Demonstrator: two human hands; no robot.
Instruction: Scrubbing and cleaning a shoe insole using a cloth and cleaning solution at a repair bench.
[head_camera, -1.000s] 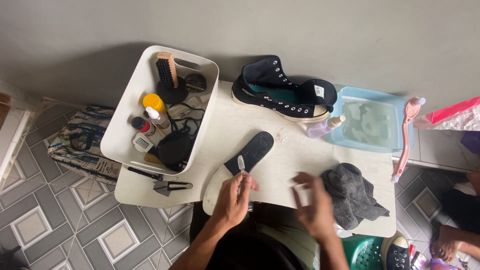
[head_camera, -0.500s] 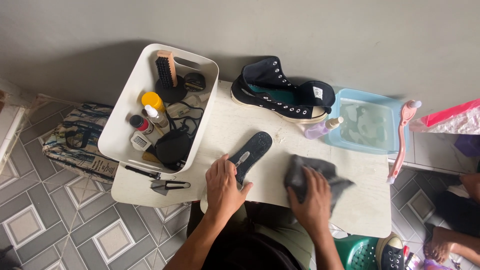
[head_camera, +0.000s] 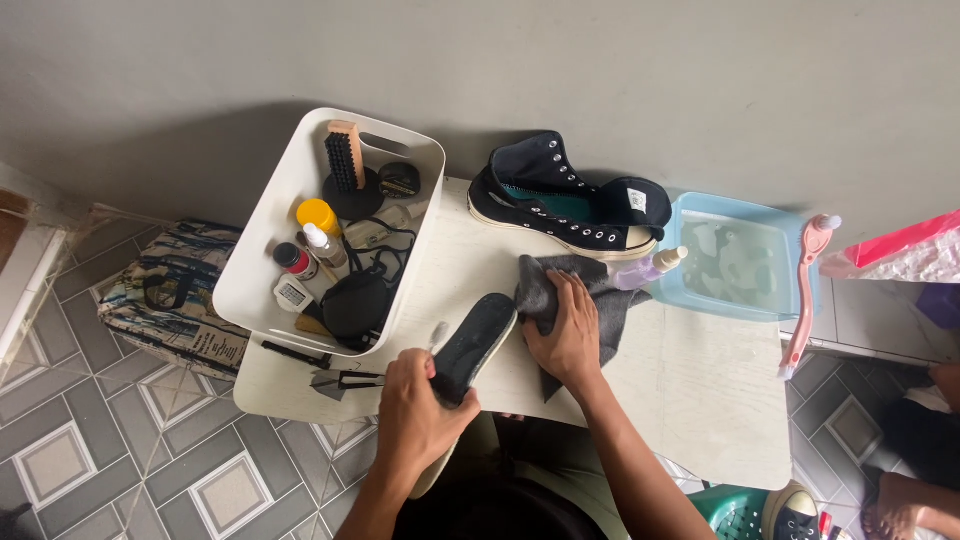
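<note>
Setting: grey plastered wall behind a small white worktop (head_camera: 690, 390) standing on a grey patterned tile floor (head_camera: 110, 450).
Left hand (head_camera: 415, 415): its grip is clenched around the near end of a black flat shoe insole (head_camera: 472, 345), which lies slanted with its far end on the worktop.
Right hand (head_camera: 570, 335): palm down, fingers bunched in a dark grey soft cloth (head_camera: 545, 290) just beside the insole's toe end.
Behind: a black canvas high-top sneaker with a white sole (head_camera: 570, 205) on its side, touching a small lilac spray bottle (head_camera: 650, 268).
Left side: a white plastic caddy (head_camera: 270, 250) of brushes and bottles (crowded).
Right side: a pale blue basin of water (head_camera: 745, 260), a pink long-handled brush (head_camera: 805, 290) beside it.
Risk: the insole overhangs the near edge, so it could tip off if the grip loosens; a wide sweep of the cloth might knock the spray bottle over.
</note>
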